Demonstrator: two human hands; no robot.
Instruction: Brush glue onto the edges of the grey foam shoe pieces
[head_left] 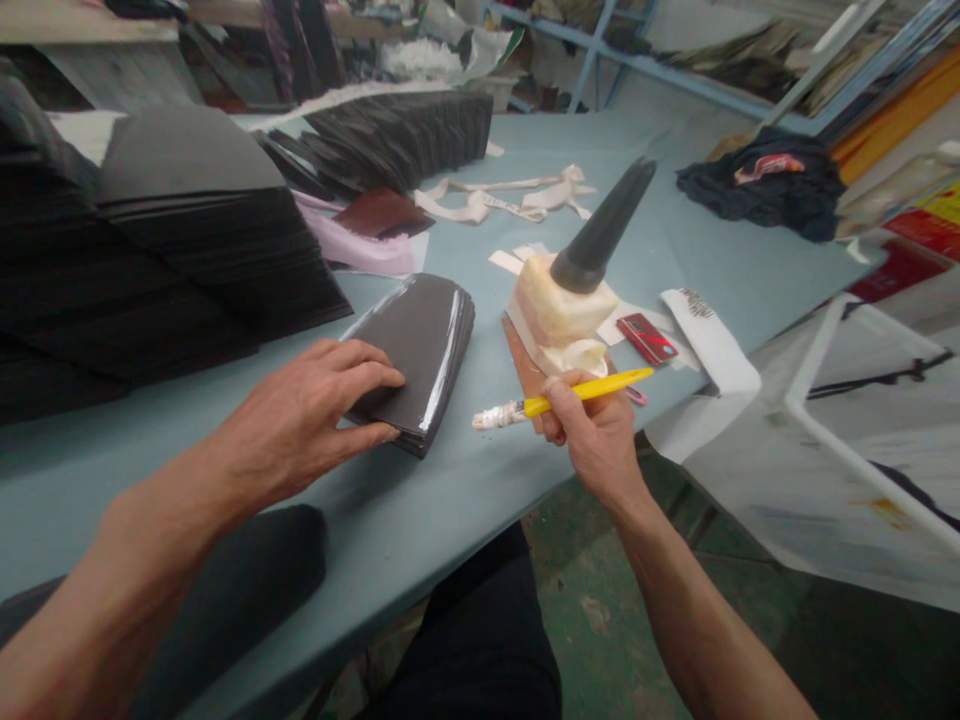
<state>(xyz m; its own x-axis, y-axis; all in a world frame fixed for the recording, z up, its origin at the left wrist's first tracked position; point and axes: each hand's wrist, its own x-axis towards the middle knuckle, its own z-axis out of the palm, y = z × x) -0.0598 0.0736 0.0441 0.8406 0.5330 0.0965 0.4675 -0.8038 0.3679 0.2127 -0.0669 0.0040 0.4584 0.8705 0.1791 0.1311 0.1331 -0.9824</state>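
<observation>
Left hand (311,425) laid flat on small stack of dark pieces (424,345), fingers loose, nothing gripped. Stack lying on blue table (450,500), at 9 o'clock from right hand (596,440). Right hand pinched tight around yellow brush (577,392), bristles pointing to 9 o'clock. Cream block with black cone (577,290) just beside, at 12 o'clock. Tall black piles (172,270) at 10 o'clock.

A small stack of dark grey cut pieces (424,345) lies flat on the table (465,500), near its front edge. The sheets are curved-sided, and their right edges are glossy, perhaps wet with glue. The brush (592,388) is just right of the stack, held nearly level, with a yellow handle and white-caked bristles pointing left.
</observation>
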